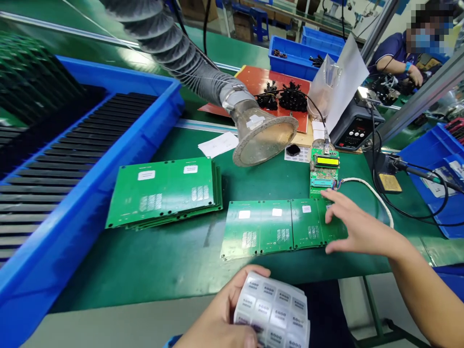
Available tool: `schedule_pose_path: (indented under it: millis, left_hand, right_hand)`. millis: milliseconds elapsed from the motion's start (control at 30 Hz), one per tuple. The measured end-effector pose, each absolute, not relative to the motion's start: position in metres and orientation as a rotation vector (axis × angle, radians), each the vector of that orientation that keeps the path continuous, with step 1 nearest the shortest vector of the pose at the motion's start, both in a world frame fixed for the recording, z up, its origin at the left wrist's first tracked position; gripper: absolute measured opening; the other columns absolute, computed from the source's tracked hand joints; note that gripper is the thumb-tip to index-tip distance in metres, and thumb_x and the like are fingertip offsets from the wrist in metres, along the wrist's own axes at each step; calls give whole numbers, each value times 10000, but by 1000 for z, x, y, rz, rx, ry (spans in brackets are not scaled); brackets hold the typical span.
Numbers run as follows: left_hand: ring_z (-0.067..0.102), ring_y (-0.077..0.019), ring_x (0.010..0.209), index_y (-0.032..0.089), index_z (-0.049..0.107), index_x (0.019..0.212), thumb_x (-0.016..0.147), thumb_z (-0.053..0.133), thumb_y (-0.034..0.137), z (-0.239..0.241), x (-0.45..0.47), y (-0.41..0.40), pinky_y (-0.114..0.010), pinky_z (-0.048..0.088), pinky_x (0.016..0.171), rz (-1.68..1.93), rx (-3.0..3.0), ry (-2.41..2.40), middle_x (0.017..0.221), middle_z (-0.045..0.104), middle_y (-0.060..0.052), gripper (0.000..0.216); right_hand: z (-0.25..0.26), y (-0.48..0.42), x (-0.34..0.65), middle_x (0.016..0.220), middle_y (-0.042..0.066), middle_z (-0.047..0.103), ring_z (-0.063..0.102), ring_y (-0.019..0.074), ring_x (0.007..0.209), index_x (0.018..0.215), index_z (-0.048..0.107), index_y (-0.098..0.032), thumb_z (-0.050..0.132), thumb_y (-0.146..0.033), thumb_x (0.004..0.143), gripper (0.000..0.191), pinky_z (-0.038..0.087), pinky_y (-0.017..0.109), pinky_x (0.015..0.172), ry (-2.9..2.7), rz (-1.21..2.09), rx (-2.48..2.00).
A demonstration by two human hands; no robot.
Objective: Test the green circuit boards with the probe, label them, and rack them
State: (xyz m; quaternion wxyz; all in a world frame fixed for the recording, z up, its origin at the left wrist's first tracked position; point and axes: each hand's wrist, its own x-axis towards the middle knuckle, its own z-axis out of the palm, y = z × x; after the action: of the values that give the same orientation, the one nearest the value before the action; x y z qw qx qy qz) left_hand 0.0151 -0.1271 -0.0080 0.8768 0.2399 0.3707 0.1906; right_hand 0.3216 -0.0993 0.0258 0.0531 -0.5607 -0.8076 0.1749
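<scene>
My left hand [221, 316] is closed around a sheet of white stickers [273, 311] printed "5000", held low near the table's front edge. My right hand [353, 224] reaches over the right end of a green circuit board panel [268, 227] lying flat on the green mat, fingers spread and resting on it. White labels sit on the panel's sections. A stack of similar green panels [163, 193] lies to the left.
A big blue bin [90, 193] with black slotted dividers fills the left. A fume extractor hose and funnel [261, 133] hangs over the mat. A small tester board with a lit display [326, 166], a soldering station [357, 128] and blue bins [440, 159] stand right. A person sits at the far right.
</scene>
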Motion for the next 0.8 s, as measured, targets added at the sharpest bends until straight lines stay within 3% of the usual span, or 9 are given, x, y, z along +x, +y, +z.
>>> schedule_pose_path:
  millis: [100, 267, 467, 633, 733, 800]
  left_hand:
    - [669, -218, 834, 232, 527, 1065, 496, 900, 333, -11, 15, -128, -252, 477, 681, 432, 508, 673, 922, 699, -40, 688]
    - [664, -143, 745, 226, 479, 1015, 539, 890, 259, -21, 15, -130, -224, 492, 663, 450, 546, 501, 859, 697, -5, 631]
    - [626, -98, 639, 200, 467, 934, 541, 890, 276, -24, 14, -133, -188, 481, 592, 445, 598, 572, 771, 676, 18, 583]
    - [648, -126, 692, 190, 467, 870, 532, 895, 304, -24, 6, -137, -192, 483, 599, 496, 635, 598, 781, 676, 6, 557]
    - [633, -107, 625, 188, 461, 866, 534, 895, 302, -26, 0, -138, -186, 498, 550, 531, 579, 632, 758, 683, 7, 559]
    - [622, -97, 583, 184, 469, 875, 519, 902, 318, -27, -2, -139, -174, 499, 511, 565, 534, 642, 731, 683, 14, 576]
  right_hand:
    - [25, -102, 323, 1482, 175, 271, 145, 361, 1417, 860, 471, -213, 776, -388, 651, 409, 270, 565, 1085, -2527, 635, -1734]
    - [41, -96, 307, 1453, 144, 311, 345, 348, 1338, 906, 502, -229, 731, -425, 682, 375, 440, 496, 964, -2478, 652, -1811]
    - [40, -72, 225, 1433, 251, 328, 300, 385, 1346, 1122, 525, -155, 783, -421, 636, 611, 337, 531, 1047, -2603, 500, -1559]
    - [27, -57, 192, 1253, 253, 484, 433, 388, 1223, 1022, 553, -117, 805, -395, 589, 574, 353, 540, 1026, -2680, 513, -1532]
    - [35, -59, 199, 1200, 224, 500, 448, 380, 1194, 990, 543, -128, 783, -364, 593, 521, 306, 566, 1046, -2692, 500, -1461]
    - [49, -61, 206, 1205, 200, 494, 435, 362, 1207, 993, 527, -149, 777, -350, 587, 517, 344, 531, 1028, -2687, 574, -1369]
